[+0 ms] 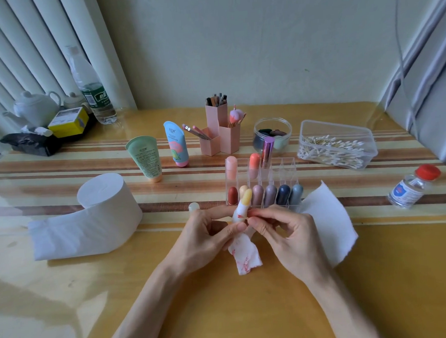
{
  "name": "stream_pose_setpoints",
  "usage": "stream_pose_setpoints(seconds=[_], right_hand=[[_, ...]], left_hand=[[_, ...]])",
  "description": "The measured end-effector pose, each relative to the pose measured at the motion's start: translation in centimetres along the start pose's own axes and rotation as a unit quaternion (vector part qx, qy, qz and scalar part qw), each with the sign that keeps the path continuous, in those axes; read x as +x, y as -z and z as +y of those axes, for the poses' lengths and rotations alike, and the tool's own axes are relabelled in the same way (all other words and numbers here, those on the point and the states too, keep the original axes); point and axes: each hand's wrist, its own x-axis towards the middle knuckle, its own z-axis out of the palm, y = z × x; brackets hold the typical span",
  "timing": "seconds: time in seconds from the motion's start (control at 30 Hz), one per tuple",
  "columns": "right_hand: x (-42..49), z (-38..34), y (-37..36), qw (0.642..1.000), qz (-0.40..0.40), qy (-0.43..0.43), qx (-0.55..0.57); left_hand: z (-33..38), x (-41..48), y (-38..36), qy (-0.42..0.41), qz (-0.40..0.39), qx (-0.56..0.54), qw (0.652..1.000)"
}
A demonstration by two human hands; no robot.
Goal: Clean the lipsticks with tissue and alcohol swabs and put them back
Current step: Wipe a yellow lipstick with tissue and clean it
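Near the rack (287, 165), my left grip (207, 237) holds the yellow lipstick (246, 197), right grip (290, 240) pinching stained tissue (244, 257) round it — wiping; next, probably back into the rack.

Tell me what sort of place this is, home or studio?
Probably a home: a makeshift vanity on a wooden table against a wall, with a clear lipstick organizer, a pink brush holder with makeup brushes, and a white teapot in the corner.

Both hands on the yellow lipstick (245, 198), near centre.
The left hand (207, 234) grips it with a red-stained tissue (244, 255); the right hand (290, 237) pinches its side.
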Motion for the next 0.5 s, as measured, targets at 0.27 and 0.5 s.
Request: stream_pose_setpoints(seconds=[0.27,0.5], right_hand=[[0.0,1.2,-0.1,0.999,0.004,0.024,-0.036],[-0.1,1.2,-0.3,0.997,0.028,0.041,-0.059]], left_hand=[[-0.1,0.1,-0.3,-0.011,0.008,-0.051,0.999],[-0.1,0.0,-0.2,-0.005,-0.024,-0.065,0.998]])
